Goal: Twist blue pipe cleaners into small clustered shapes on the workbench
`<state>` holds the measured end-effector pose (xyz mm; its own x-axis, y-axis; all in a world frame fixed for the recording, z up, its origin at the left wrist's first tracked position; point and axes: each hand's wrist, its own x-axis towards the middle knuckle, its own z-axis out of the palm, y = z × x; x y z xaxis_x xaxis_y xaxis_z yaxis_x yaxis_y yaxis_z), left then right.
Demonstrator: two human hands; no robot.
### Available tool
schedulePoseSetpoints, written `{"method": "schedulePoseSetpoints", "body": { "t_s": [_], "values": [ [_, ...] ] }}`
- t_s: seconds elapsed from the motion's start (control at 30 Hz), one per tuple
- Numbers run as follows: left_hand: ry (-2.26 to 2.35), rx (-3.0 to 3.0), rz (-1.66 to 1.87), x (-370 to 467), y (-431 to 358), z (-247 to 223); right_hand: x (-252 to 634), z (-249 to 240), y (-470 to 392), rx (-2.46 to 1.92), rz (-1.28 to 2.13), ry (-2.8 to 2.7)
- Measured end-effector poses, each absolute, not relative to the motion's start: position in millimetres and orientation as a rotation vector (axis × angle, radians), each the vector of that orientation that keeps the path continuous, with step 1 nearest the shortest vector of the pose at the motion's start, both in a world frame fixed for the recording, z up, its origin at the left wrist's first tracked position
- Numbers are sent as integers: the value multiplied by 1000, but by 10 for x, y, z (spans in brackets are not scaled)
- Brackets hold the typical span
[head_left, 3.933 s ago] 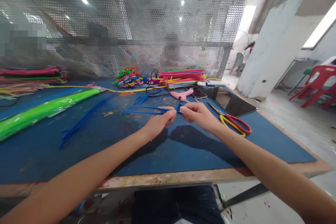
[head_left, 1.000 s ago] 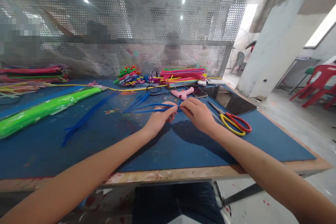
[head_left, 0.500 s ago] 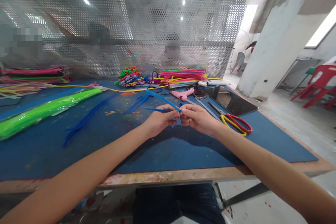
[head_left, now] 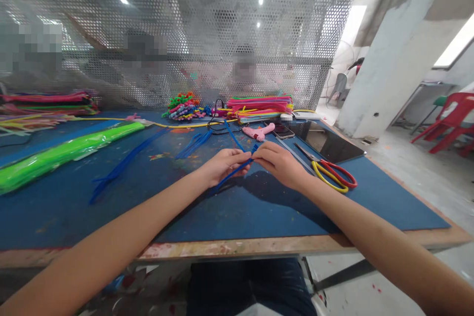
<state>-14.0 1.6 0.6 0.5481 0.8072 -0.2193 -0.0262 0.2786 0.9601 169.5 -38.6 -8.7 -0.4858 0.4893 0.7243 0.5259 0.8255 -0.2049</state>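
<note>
Above the middle of the blue table mat, my left hand pinches blue pipe cleaners. One strand slants down past its fingers and another points up and away. My right hand meets it fingertip to fingertip, closed on the same blue pipe cleaners where they come together. A small bunched blue piece shows between the two hands; its exact shape is partly hidden by the fingers. Loose blue pipe cleaners lie just beyond my left hand, and a longer blue bunch rests further left.
Red-and-yellow-handled scissors lie right of my hands. Behind them are a dark tablet, a phone and a pink glue gun. A bagged green bundle lies left. Coloured pipe-cleaner stacks stand before a perforated metal screen.
The blue strands have swung: one now hangs down below my left hand instead of pointing left. My right hand has turned over, its back now more upward.
</note>
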Motion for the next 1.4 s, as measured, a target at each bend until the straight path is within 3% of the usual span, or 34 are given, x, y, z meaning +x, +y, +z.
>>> {"method": "schedulePoseSetpoints", "body": {
  "t_s": [0.23,0.57,1.13,1.4],
  "values": [
    [735,1060,749,-106,-46,2,1681,-65,-454,-882,-164,-1995],
    [597,882,824,-7,-234,43,1631,-98,-521,-734,-523,-2358],
    [585,900,984,-45,-121,57,1628,-100,-539,-515,38,-2126],
    [638,1131,896,-89,-52,57,1629,-18,-501,-890,373,-1577]
  ]
}}
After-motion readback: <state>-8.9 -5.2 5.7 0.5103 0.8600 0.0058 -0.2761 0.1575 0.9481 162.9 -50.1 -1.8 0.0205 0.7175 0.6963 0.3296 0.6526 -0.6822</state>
